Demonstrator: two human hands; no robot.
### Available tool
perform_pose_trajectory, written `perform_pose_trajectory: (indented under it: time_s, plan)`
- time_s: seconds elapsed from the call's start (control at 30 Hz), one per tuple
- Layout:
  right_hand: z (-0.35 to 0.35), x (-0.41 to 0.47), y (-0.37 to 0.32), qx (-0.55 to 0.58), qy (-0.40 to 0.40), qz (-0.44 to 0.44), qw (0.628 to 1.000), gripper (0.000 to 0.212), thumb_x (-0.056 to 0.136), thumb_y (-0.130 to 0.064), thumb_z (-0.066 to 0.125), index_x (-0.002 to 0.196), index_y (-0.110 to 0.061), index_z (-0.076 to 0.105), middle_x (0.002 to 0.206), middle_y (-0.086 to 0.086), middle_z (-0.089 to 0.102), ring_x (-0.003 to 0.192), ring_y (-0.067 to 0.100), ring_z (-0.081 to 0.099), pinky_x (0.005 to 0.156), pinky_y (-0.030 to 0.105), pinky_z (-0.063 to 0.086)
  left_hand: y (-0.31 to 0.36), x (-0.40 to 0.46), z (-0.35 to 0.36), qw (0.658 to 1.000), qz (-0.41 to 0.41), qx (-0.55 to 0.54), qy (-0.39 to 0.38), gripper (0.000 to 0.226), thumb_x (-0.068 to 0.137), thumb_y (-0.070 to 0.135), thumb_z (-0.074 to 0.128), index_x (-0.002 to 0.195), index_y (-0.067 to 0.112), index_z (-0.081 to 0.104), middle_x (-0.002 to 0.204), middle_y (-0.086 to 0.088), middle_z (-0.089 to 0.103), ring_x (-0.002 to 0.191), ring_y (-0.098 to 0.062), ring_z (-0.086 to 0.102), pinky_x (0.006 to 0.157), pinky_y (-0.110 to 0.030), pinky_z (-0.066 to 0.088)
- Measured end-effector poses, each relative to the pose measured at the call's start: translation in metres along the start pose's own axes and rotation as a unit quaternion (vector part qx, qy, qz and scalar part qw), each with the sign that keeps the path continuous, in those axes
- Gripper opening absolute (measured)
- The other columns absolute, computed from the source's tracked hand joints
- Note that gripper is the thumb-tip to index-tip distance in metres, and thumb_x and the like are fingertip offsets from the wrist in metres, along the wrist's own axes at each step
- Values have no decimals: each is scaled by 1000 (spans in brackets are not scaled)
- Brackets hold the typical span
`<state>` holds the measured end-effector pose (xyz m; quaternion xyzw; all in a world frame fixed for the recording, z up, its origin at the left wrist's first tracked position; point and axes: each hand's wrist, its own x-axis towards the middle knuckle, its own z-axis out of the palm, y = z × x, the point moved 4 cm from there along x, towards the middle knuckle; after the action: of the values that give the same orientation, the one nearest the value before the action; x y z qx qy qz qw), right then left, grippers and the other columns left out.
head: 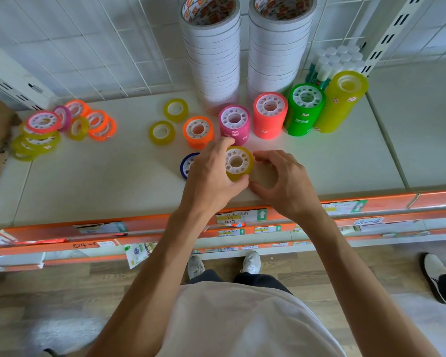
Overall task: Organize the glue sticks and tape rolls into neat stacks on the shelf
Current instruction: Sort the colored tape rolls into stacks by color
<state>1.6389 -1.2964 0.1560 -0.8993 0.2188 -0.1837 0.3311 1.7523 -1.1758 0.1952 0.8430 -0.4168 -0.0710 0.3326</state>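
A pale shelf (101, 181) with an orange price rail stands before a white wire grid; wood-look flooring below. The person's left hand (211, 173) curls its grip around a translucent yellow tape roll (238, 163) near the shelf's front edge, while the right hand (285, 181) hovers just beside it, fingers bent, holding nothing. Behind run short stacks in orange, pink, coral, green and yellow, two tall white tape columns (245, 55) and capped glue sticks (337, 63) (labels unreadable). A blue roll (187, 164) is half hidden by the left hand.
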Motion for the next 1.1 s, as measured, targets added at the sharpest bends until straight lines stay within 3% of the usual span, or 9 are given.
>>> perform_pose_trajectory:
  time_s: [0.1,0.37,0.63,0.77,0.93,1.0,1.07,1.1]
  plan:
    - [0,0,0,2,2,-2,1000,50,75,-25,83,120,-11,65,115,5,67,100,23,60,87,31,48,0,-1,2,1000,3,7,-9,66,72,25,86,129,13,55,120,-1,62,106,-13,58,84,-18,43]
    - [0,0,-2,8,6,0,1000,47,77,-32,74,119,-13,66,112,4,68,99,23,60,86,30,47,4,3,4,1000,12,22,-15,66,74,22,84,132,11,55,121,-2,63,109,-18,58,87,-28,48]
    - [1,0,-2,4,8,5,1000,46,77,-32,74,117,-13,66,111,4,67,97,23,59,84,27,45,1,7,6,999,11,33,-17,62,73,23,83,128,13,56,116,-1,61,103,-18,58,77,-22,42]
    - [1,-1,-2,0,4,7,1000,47,75,-28,78,118,-13,65,111,4,67,97,23,58,84,28,46,-1,10,6,999,4,30,-16,67,75,23,84,133,12,51,123,-3,59,111,-17,56,81,-19,40]
    - [-1,-2,-3,-2,4,8,1000,49,74,-24,82,119,-12,65,112,4,67,99,23,58,86,30,48,-6,7,1,999,0,23,-35,71,72,28,87,131,12,52,123,-3,59,109,-11,54,76,-3,35]
    - [-2,-1,-2,-2,0,10,1000,50,74,-23,83,119,-12,65,113,4,67,100,23,59,87,35,50,-9,3,-8,999,12,22,-30,69,72,32,87,129,12,55,122,-3,61,108,-16,59,82,-11,43]
    - [-2,-2,-2,-1,4,18,1000,48,75,-23,83,119,-12,65,113,3,67,99,22,60,87,37,52,-12,-3,-25,999,27,21,-6,62,75,36,84,126,12,58,122,-4,62,107,-20,62,88,-31,51]
    - [-4,-2,-3,0,16,22,1000,45,77,-23,82,118,-12,66,112,2,68,97,20,61,86,36,52,-16,-6,-36,999,31,22,10,58,77,38,81,124,12,59,120,-4,63,105,-20,63,88,-34,52]
